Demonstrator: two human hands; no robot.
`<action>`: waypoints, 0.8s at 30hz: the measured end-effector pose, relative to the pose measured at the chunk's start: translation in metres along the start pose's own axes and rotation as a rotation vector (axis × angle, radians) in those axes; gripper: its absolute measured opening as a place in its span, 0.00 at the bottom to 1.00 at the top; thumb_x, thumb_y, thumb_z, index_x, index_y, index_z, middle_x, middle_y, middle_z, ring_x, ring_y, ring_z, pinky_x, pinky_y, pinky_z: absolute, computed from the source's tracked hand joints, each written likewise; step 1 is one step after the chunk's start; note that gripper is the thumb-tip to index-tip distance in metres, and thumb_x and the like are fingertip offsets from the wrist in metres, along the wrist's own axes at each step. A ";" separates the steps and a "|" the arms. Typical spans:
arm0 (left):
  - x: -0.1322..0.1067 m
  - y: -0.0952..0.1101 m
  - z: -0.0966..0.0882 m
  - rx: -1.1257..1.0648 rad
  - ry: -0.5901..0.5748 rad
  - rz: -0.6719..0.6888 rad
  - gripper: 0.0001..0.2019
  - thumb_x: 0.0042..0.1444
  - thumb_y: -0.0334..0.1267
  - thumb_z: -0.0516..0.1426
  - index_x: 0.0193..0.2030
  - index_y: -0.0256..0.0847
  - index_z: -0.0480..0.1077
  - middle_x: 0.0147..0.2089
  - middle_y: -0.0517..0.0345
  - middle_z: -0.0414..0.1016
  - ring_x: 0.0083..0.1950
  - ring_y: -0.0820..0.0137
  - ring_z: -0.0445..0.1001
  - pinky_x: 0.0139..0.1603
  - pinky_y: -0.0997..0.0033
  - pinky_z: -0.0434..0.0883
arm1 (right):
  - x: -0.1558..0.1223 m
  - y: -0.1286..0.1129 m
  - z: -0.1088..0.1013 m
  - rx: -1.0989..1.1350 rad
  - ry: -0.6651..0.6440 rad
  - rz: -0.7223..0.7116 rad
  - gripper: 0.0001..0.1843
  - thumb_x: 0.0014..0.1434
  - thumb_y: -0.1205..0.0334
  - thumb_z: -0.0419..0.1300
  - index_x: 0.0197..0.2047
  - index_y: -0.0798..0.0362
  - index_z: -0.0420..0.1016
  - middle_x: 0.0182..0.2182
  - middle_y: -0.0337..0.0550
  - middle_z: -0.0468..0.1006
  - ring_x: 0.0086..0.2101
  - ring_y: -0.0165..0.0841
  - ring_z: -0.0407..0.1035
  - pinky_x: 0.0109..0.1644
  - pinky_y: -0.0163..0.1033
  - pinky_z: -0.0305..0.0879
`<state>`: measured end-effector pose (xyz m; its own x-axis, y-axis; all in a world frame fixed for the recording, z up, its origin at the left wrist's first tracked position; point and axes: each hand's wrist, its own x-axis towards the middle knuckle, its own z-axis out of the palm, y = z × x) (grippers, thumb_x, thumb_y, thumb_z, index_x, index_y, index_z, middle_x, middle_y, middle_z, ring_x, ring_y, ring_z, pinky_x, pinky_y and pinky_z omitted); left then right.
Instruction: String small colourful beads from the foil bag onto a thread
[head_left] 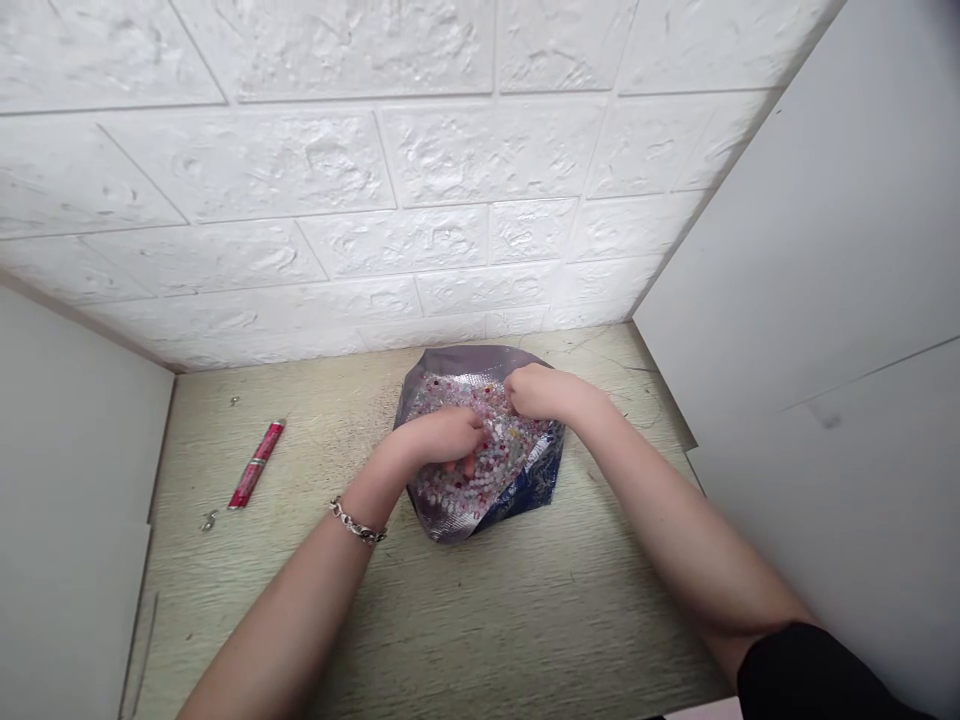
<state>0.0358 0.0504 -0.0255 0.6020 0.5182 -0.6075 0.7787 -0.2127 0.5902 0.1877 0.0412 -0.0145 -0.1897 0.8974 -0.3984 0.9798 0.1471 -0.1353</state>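
Note:
An opened-out bag (450, 525), silvery inside and dark blue on a folded part, lies on the table holding a heap of small beads (495, 465) in pink, red, white and clear tones. Over the left part of the heap, my left hand (442, 436) has its fingers curled down among the beads. Whatever sits between those fingertips is too small to make out. My right hand (534, 390) is closed in a pinch at the upper right of the beads, its fingertips partly hidden. A chain bracelet (358, 522) circles my left wrist.
A slim red tube or packet (256, 464) lies at the left, with a small metallic piece (208, 520) below it and another bit (235, 400) above. Thin thread (630, 365) trails at the back right. A white brick-pattern wall (480, 240) and pale side panels enclose the table.

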 end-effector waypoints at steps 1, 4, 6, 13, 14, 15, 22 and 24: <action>-0.002 0.000 0.001 -0.006 -0.037 0.003 0.12 0.47 0.42 0.47 0.18 0.40 0.58 0.18 0.56 0.71 0.12 0.76 0.56 0.17 0.73 0.56 | 0.002 0.001 0.002 0.017 0.039 -0.010 0.13 0.50 0.70 0.48 0.35 0.59 0.72 0.33 0.53 0.74 0.33 0.36 0.68 0.31 0.35 0.58; -0.005 0.001 0.005 -0.053 -0.141 0.003 0.10 0.44 0.41 0.49 0.17 0.41 0.58 0.15 0.59 0.69 0.12 0.75 0.58 0.17 0.73 0.57 | 0.008 0.003 0.008 0.073 0.169 -0.016 0.13 0.51 0.69 0.46 0.36 0.56 0.70 0.34 0.50 0.74 0.33 0.35 0.67 0.30 0.35 0.57; -0.006 0.002 0.008 -0.085 -0.191 -0.016 0.09 0.43 0.40 0.49 0.17 0.41 0.59 0.14 0.59 0.67 0.12 0.74 0.59 0.18 0.73 0.57 | 0.012 0.003 0.013 0.096 0.256 -0.034 0.12 0.52 0.68 0.45 0.37 0.54 0.68 0.35 0.48 0.73 0.34 0.36 0.67 0.31 0.36 0.57; -0.004 0.004 0.017 -0.183 -0.206 0.090 0.10 0.46 0.39 0.46 0.17 0.40 0.58 0.16 0.59 0.68 0.12 0.76 0.56 0.18 0.72 0.57 | 0.024 -0.007 0.029 0.168 0.454 -0.232 0.13 0.52 0.70 0.45 0.39 0.54 0.66 0.38 0.45 0.70 0.38 0.32 0.64 0.38 0.35 0.57; -0.002 0.005 0.019 -0.212 -0.193 0.120 0.10 0.46 0.38 0.46 0.17 0.40 0.57 0.16 0.60 0.66 0.13 0.77 0.56 0.18 0.73 0.56 | 0.025 -0.009 0.030 0.171 0.462 -0.260 0.13 0.52 0.70 0.45 0.39 0.54 0.66 0.38 0.45 0.70 0.38 0.32 0.64 0.39 0.35 0.57; -0.002 0.006 0.021 -0.242 -0.174 0.147 0.10 0.46 0.37 0.46 0.17 0.40 0.56 0.16 0.61 0.65 0.14 0.77 0.55 0.17 0.73 0.55 | 0.026 -0.009 0.032 0.173 0.466 -0.283 0.13 0.52 0.70 0.46 0.38 0.54 0.67 0.37 0.45 0.70 0.37 0.32 0.64 0.39 0.35 0.57; -0.010 0.010 0.018 -0.428 0.002 0.272 0.10 0.48 0.36 0.45 0.18 0.39 0.54 0.16 0.66 0.51 0.17 0.79 0.48 0.18 0.75 0.48 | 0.034 -0.008 0.038 0.189 0.414 -0.361 0.10 0.51 0.68 0.50 0.37 0.57 0.69 0.35 0.45 0.68 0.37 0.30 0.63 0.40 0.33 0.57; -0.015 0.007 0.010 -0.453 0.140 0.284 0.11 0.50 0.38 0.45 0.19 0.39 0.54 0.16 0.66 0.51 0.18 0.79 0.48 0.19 0.75 0.49 | 0.034 -0.008 0.039 0.183 0.410 -0.360 0.09 0.51 0.66 0.51 0.35 0.57 0.69 0.34 0.45 0.68 0.35 0.30 0.63 0.38 0.33 0.57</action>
<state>0.0344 0.0327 -0.0178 0.7240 0.6039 -0.3333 0.4170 0.0017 0.9089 0.1711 0.0547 -0.0621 -0.4339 0.8973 0.0816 0.8239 0.4318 -0.3670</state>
